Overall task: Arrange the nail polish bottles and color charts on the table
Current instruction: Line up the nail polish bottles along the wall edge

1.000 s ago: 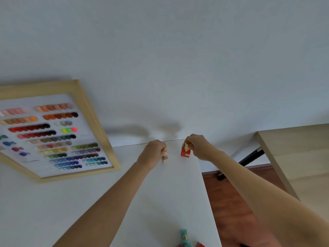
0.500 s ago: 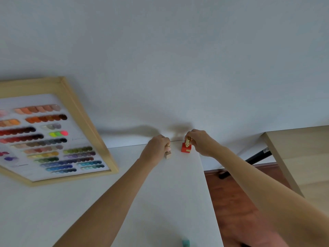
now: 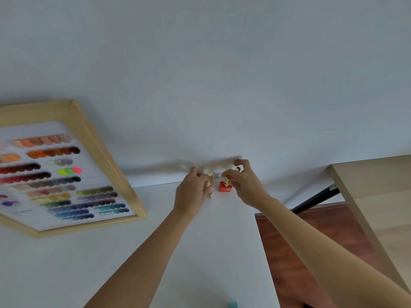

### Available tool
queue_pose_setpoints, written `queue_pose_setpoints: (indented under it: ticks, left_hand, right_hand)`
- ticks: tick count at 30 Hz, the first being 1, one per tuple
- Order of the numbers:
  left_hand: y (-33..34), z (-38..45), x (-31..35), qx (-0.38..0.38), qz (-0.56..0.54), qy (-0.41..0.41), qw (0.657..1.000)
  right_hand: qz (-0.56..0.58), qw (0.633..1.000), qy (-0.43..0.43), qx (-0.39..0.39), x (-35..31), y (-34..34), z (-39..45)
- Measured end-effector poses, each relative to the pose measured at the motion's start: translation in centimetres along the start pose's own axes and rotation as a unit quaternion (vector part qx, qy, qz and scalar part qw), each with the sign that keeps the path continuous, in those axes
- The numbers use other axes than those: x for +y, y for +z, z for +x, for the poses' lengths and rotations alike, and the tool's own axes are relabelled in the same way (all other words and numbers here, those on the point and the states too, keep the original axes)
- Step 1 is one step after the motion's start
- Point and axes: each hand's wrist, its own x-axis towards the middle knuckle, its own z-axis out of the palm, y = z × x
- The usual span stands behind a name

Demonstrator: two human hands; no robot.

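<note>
The white table is smooth and matte. The wood-framed color chart leans on the wall, well left of the red bottle. The left hand pinches a pale, gold-capped bottle just left of it. The right hand pinches the square red bottle by its gold cap at the table's far edge. Both bottles are best set down upright and level before the fingers let go.

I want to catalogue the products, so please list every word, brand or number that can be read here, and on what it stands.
None can be read.
Color chart: small grey print below the swatches, too blurred.
Red bottle: a small gold mark, too small.
Black table leg: a white sticker, illegible.
</note>
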Motion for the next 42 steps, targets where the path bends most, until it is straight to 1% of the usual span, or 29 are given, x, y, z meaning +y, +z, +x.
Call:
queue_pose_setpoints:
  ticks: [2, 4, 6, 7, 9, 11, 14, 16, 19, 27, 31, 34, 42]
  left_hand:
    - [0.4, -0.1, 0.0, 0.006, -0.044, -0.023, 0.999]
    - [1.0, -0.4, -0.3, 0.004, -0.096, -0.047, 0.994]
    - [1.8, -0.7, -0.8, -0.018, -0.128, -0.07, 0.989]
    - [2.1, -0.8, -1.1, -0.034, -0.13, -0.083, 0.987]
    - [2.8, -0.9, -1.5, -0.064, -0.131, -0.115, 0.983]
    - [3.3, -0.9, -1.7, -0.076, -0.143, -0.139, 0.977]
    - [4.0, -0.3, -1.5, -0.071, -0.172, -0.153, 0.971]
    - [4.5, 0.1, -1.3, -0.062, -0.181, -0.156, 0.969]
    - [5.2, 0.7, -1.0, -0.045, -0.183, -0.165, 0.968]
    - [6.8, 1.7, -0.5, 0.014, -0.2, -0.173, 0.964]
    - [7.2, 2.1, -0.2, 0.019, -0.204, -0.183, 0.962]
    - [7.4, 2.3, 0.2, 0.028, -0.212, -0.198, 0.957]
    - [8.2, 2.2, 1.4, 0.05, -0.154, -0.225, 0.961]
  right_hand:
    - [0.016, 0.999, 0.008, 0.047, -0.4, 0.4, -0.5]
    - [0.038, 0.993, 0.018, 0.109, -0.7, 0.9, -1.5]
    - [0.08, 0.983, 0.063, 0.15, -0.7, 1.9, -2.9]
    - [0.1, 0.978, 0.095, 0.157, -0.6, 2.6, -3.6]
    - [0.134, 0.965, 0.171, 0.145, -0.4, 3.9, -4.6]
    - [0.159, 0.952, 0.233, 0.116, -0.1, 4.8, -4.7]
    - [0.205, 0.932, 0.284, 0.092, 0.2, 5.4, -3.4]
    - [0.226, 0.922, 0.303, 0.088, 0.4, 5.6, -2.3]
    - [0.225, 0.918, 0.313, 0.092, 0.8, 5.9, -1.3]
    - [0.232, 0.915, 0.306, 0.124, 1.7, 6.3, 0.1]
    - [0.255, 0.905, 0.306, 0.149, 1.6, 6.6, 0.7]
    - [0.247, 0.904, 0.302, 0.176, 1.8, 6.7, 0.7]
    - [0.246, 0.898, 0.298, 0.21, 2.3, 6.3, 0.7]
